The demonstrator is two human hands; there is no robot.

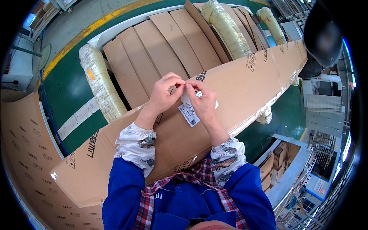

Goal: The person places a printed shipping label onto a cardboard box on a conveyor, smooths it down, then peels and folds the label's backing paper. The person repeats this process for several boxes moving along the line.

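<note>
A long, sealed cardboard carton (237, 96) lies crosswise right in front of me, with clear tape along its near edge. Above its middle my left hand (165, 94) and my right hand (204, 102) meet, fingertips pinched together. Between them hangs a white paper label (189, 115) with small print and a square code. The fingers cover its upper part, so I cannot tell whether it is one sheet or several layers. The label's lower end lies close over the carton; whether it touches is unclear.
Beyond the carton, flat cardboard sheets (153, 42) fill a rack with padded, film-wrapped bars (100, 82). A large printed cardboard sheet (28, 161) stands at the left. A person in dark clothing (322, 42) is at the carton's far right end. A metal-framed cart (293, 168) holds cardboard at the right.
</note>
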